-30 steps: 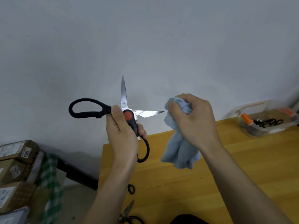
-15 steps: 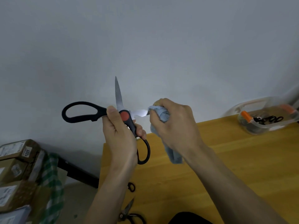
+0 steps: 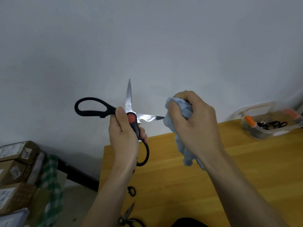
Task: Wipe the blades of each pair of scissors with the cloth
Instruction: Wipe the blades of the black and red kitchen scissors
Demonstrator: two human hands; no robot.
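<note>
A clear plastic container point(image 3: 268, 122) is seen at the far right of the wooden table point(image 3: 213, 169); black-handled scissors and orange-capped items are held in it, the rest of its contents too blurred to identify. The large scissors point(image 3: 131, 118) are held up in the air to the left of centre, above the table's far left corner, blades spread wide open. One serrated blade is pointed straight up, its long axis vertical; the other blade is pointed right, its long axis horizontal. One black handle loop is extended left, the other hangs down toward the table. The lower handle, just below the red pivot, is clenched by the left hand point(image 3: 124, 138). The blue cloth point(image 3: 178, 122) is bunched in the right hand's point(image 3: 195, 125) closed grip and is pinched over the tip of the horizontal blade, with its loose end hanging down. A second, smaller pair of scissors point(image 3: 127, 217) lies on the table's near left edge.
</note>
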